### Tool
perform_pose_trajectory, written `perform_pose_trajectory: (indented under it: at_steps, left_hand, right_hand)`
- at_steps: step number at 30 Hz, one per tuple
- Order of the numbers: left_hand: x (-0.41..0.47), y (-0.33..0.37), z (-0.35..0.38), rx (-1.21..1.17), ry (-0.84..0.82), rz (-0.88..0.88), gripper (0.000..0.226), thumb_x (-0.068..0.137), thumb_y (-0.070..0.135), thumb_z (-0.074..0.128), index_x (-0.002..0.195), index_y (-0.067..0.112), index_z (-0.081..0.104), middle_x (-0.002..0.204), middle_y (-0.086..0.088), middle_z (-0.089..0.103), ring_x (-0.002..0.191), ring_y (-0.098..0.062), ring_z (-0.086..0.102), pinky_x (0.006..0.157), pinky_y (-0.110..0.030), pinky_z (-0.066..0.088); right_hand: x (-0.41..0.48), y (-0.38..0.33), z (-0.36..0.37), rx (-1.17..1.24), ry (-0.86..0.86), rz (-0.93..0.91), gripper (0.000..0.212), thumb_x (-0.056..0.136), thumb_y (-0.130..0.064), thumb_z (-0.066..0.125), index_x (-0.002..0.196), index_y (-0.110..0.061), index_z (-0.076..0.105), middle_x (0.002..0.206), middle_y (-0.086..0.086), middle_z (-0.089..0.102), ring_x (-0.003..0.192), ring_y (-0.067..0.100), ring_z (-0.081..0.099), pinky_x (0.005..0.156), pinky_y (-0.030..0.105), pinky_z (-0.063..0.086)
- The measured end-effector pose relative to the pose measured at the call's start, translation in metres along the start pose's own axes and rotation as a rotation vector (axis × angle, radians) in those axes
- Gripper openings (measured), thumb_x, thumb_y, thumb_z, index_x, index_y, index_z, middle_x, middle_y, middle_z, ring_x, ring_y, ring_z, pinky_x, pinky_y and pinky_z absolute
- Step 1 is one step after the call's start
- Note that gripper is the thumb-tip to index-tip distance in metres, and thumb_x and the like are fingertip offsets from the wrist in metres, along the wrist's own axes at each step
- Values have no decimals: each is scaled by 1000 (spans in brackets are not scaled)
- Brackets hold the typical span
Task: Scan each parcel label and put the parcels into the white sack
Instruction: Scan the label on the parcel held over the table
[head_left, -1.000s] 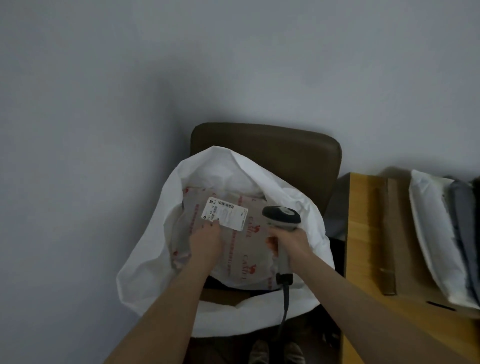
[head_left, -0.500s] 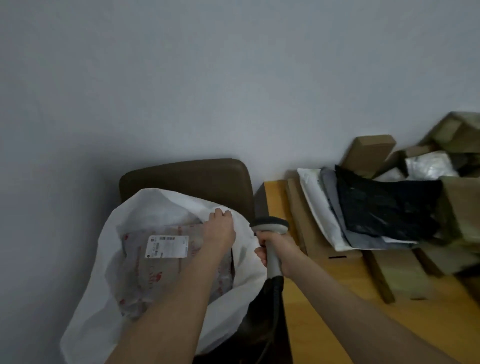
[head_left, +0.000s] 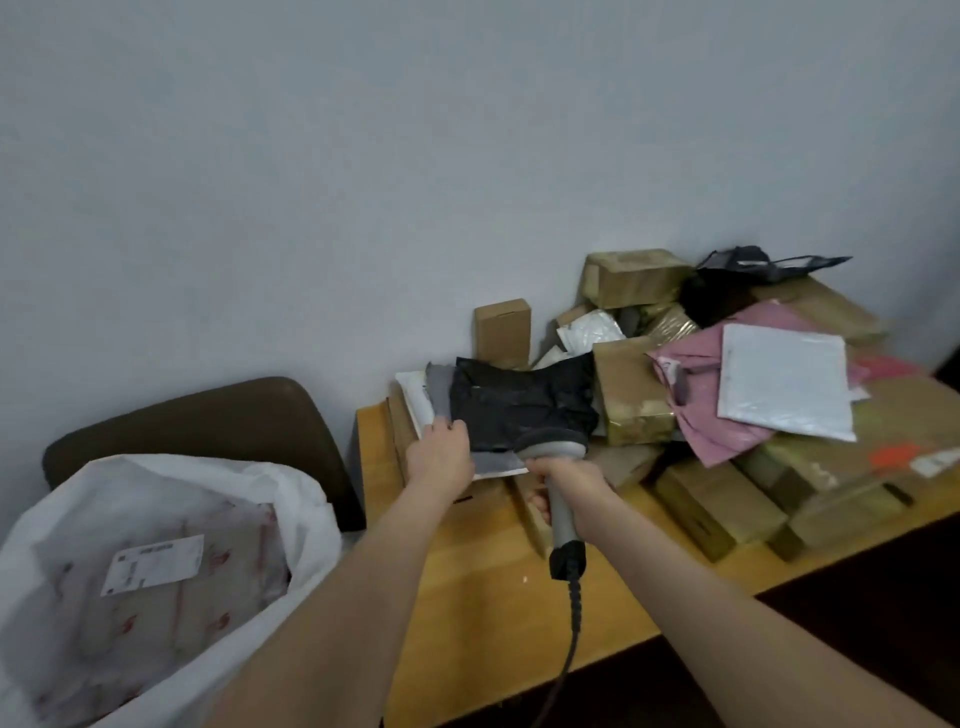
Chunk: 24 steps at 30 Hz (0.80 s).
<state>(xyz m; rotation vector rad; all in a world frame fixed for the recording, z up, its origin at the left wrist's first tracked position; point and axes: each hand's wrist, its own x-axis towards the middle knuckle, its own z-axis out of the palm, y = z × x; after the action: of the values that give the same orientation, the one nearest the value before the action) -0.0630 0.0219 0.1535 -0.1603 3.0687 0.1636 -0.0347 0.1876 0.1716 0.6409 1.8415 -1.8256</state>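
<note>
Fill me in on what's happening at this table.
A person is working through a parcel pile on the wooden table. The right hand grips a corded scanner; the left hand pinches the edge of a stack of mailers, black one on top. One labelled parcel lies in the white sack on the chair.

We're in a parcel-sorting corner of a plain room, with a bare grey wall (head_left: 363, 182) behind. The wooden table (head_left: 467, 597) is heaped with taped cardboard boxes (head_left: 719, 501) and plastic mailing bags (head_left: 519, 405), black, pink, white. A corded scanner (head_left: 563, 512) is out over it. Alongside, a white sack (head_left: 296, 499) sits on a brown chair (head_left: 197, 415), a labelled parcel (head_left: 208, 613) inside.
</note>
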Motion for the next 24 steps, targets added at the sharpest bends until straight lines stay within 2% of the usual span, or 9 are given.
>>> perform_pose_trajectory:
  at_steps: [5,11,13,15,17,19,21,22,24]
  left_hand:
    - [7,96,0,-53,-38,68,47,92,30,57,134,15,43,129,-9,42,118,-27,44,85,-38,48]
    - [50,178,11,-249,-131,85,51,92,37,56,137,18,42,134,-8,43,117,-27,51,87,-40,51]
    - [72,194,22,-362,-186,57,53,92,39,57,136,14,44,132,-8,48,113,-26,54,85,-37,50]
    - [96,204,36,-521,-248,-7,55,89,41,59,131,8,47,126,-11,56,107,-27,57,79,-35,49]
    - [121,208,52,-736,-324,-132,61,87,43,62,131,4,46,125,-13,57,105,-27,57,73,-33,47]
    - [139,212,69,-981,-416,-296,73,86,45,65,139,1,40,134,-12,49,114,-26,51,81,-33,47]
    - [152,215,83,-1129,-481,-411,82,84,50,65,144,4,35,143,-10,43,126,-26,45,94,-36,45]
    - [159,217,90,-1182,-496,-447,83,83,53,65,144,6,35,144,-8,43,128,-26,44,97,-37,43]
    - [170,223,96,-1257,-512,-500,77,82,55,65,140,10,43,140,-6,49,124,-24,47,98,-38,42]
  right_hand:
    - [-1,-19,-93,46,139,-65,19,86,-15,70,83,-1,59,60,13,61,45,19,54,47,26,44]
    - [24,-52,-169,80,273,-145,18,82,-14,73,80,-3,58,64,13,64,53,20,58,58,32,51]
    - [45,-63,-185,84,285,-152,19,81,-13,74,83,-1,60,69,14,66,58,22,60,66,35,56]
    - [68,-74,-197,79,287,-159,22,80,-15,74,90,1,64,77,18,69,65,25,63,77,40,58]
    - [94,-83,-205,84,287,-144,17,81,-13,72,87,1,66,81,19,71,69,27,64,82,43,58]
    - [119,-91,-210,93,291,-129,13,83,-11,71,81,-1,63,73,16,67,65,25,63,74,40,59]
    - [142,-97,-212,76,307,-130,18,83,-15,72,91,-1,63,74,12,64,63,21,61,62,32,57]
    - [152,-100,-213,53,312,-142,23,83,-17,73,97,-2,63,80,12,64,66,21,61,64,33,56]
    - [171,-105,-214,2,309,-173,32,81,-20,76,105,-5,61,92,11,65,79,22,61,81,38,56]
